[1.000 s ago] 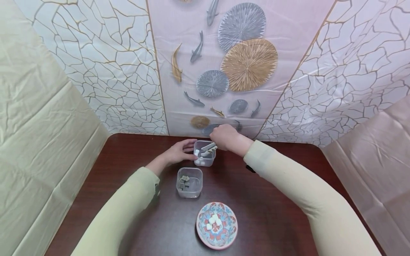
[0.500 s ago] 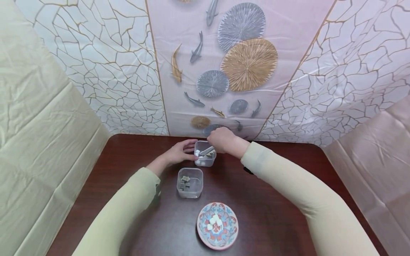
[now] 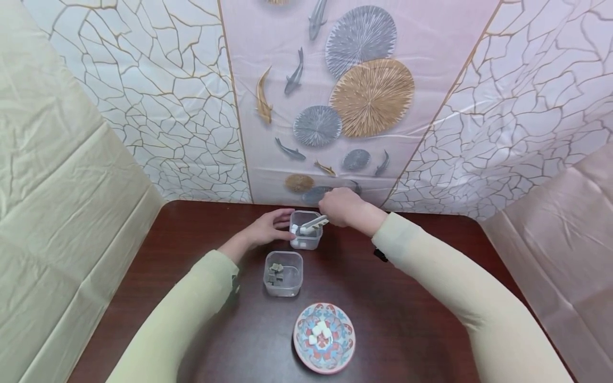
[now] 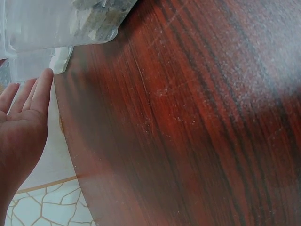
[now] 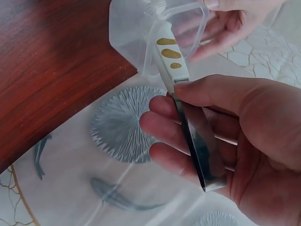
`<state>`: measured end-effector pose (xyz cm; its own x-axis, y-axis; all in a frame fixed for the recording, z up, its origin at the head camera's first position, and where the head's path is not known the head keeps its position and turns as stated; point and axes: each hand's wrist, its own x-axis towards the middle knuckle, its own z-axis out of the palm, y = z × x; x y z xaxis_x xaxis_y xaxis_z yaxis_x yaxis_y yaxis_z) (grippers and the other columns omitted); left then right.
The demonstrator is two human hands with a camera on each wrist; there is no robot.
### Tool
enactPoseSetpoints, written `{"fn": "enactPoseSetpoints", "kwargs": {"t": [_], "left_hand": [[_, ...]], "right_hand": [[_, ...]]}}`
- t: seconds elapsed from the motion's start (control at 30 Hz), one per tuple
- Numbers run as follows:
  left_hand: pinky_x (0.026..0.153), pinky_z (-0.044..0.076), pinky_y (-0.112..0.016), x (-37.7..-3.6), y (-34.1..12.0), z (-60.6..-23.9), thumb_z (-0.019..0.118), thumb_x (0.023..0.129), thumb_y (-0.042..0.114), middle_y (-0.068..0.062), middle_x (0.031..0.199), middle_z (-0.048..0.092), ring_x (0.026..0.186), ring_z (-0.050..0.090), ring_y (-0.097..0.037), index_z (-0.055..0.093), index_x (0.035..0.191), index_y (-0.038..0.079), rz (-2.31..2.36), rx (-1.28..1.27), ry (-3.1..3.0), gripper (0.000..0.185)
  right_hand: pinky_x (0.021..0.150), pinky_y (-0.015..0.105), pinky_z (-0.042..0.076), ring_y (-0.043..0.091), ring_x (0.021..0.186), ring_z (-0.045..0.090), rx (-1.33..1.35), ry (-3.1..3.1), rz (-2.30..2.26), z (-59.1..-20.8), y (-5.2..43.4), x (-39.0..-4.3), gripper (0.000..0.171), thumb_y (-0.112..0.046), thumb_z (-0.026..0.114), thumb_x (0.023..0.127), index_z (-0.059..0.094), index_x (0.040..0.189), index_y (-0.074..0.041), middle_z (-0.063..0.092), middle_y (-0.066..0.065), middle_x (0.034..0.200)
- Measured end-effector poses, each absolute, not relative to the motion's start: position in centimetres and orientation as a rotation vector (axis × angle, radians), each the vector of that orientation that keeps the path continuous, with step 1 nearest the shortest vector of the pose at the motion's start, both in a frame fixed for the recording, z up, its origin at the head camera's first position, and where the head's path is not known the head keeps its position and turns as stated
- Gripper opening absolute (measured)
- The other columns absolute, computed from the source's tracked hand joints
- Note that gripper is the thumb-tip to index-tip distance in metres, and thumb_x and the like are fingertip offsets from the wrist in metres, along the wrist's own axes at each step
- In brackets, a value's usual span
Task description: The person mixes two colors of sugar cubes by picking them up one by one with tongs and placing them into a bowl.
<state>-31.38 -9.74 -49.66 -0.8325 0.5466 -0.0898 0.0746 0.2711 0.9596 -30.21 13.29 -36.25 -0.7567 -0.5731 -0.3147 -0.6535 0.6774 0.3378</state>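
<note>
My left hand (image 3: 263, 227) holds the left side of a clear plastic container (image 3: 312, 243) at the back of the table, thumb at its front corner and fingers toward the rear. Small white cubes (image 3: 294, 229) lie inside. My right hand (image 5: 249, 127) pinches small tongs (image 5: 173, 61) with metal arms and white, gold-spotted ends. Their tips reach down into the container; a white cube seems to sit at them, though whether it is gripped is hard to see. Nearer me is a second clear container (image 3: 283, 292) with grey-brown square pieces (image 3: 275, 269).
A round patterned plate (image 3: 342, 348) stands on the dark wooden table (image 3: 407, 319) near the front, bearing several white cubes (image 3: 321, 330). Patterned cloth (image 3: 201, 133) hangs directly behind the table's back edge, close to my right hand.
The tongs dipped deeper among the white cubes, their ends coming together, then rose slightly as my right hand moved back up and right. My left hand kept its place on the container.
</note>
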Motion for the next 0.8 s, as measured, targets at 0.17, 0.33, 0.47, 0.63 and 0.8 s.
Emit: {"fn": "enactPoseSetpoints", "kwargs": {"t": [0.17, 0.33, 0.47, 0.63, 0.8], "left_hand": [[0.121, 0.045, -0.046, -31.5, -9.7, -49.9, 0.077, 0.095, -0.002, -0.03, 0.159, 0.048, 0.148, 0.049, -0.043, 0.036, 0.161, -0.007, 1.621, 0.578, 2.119, 0.078], [0.121, 0.046, -0.046, -31.4, -9.7, -50.0, 0.077, 0.095, -0.002, -0.03, 0.159, 0.048, 0.147, 0.049, -0.043, 0.036, 0.162, -0.006, 1.626, 0.573, 2.119, 0.079], [0.121, 0.045, -0.047, -31.3, -9.8, -49.9, 0.077, 0.095, -0.003, -0.03, 0.159, 0.048, 0.147, 0.049, -0.043, 0.036, 0.162, -0.006, 1.63, 0.571, 2.116, 0.079], [0.121, 0.045, -0.048, -31.2, -9.8, -49.8, 0.077, 0.095, -0.002, -0.03, 0.159, 0.048, 0.148, 0.049, -0.043, 0.036, 0.162, -0.006, 1.63, 0.566, 2.109, 0.079], [0.121, 0.045, -0.048, -31.2, -9.9, -49.7, 0.078, 0.095, -0.001, -0.029, 0.159, 0.048, 0.148, 0.049, -0.042, 0.036, 0.162, -0.005, 1.618, 0.565, 2.118, 0.079]], "right_hand": [[0.071, 0.046, 0.061, 0.029, 0.079, 0.068, -1.056, 2.757, 0.596, -35.4, 14.7, -29.5, 0.021, -0.008, 0.07, 0.097, 0.07, 0.076, -0.016, 0.072, 0.004, 0.081], [0.065, 0.046, 0.057, 0.025, 0.07, 0.061, -1.101, 2.798, 0.491, -34.4, 16.2, -28.5, 0.024, -0.01, 0.073, 0.096, 0.067, 0.075, -0.016, 0.067, 0.001, 0.074], [0.064, 0.048, 0.056, 0.025, 0.069, 0.061, -1.168, 2.815, 0.442, -33.8, 17.5, -27.6, 0.019, -0.013, 0.075, 0.096, 0.069, 0.078, -0.016, 0.067, 0.002, 0.075], [0.069, 0.052, 0.057, 0.029, 0.077, 0.07, -1.269, 2.83, 0.335, -33.3, 19.2, -26.2, 0.011, -0.011, 0.074, 0.094, 0.075, 0.085, -0.017, 0.07, 0.001, 0.077], [0.059, 0.048, 0.054, 0.024, 0.067, 0.066, -1.367, 2.825, 0.202, -32.8, 20.6, -24.3, 0.023, -0.006, 0.074, 0.091, 0.064, 0.076, -0.02, 0.061, -0.005, 0.068]]}}
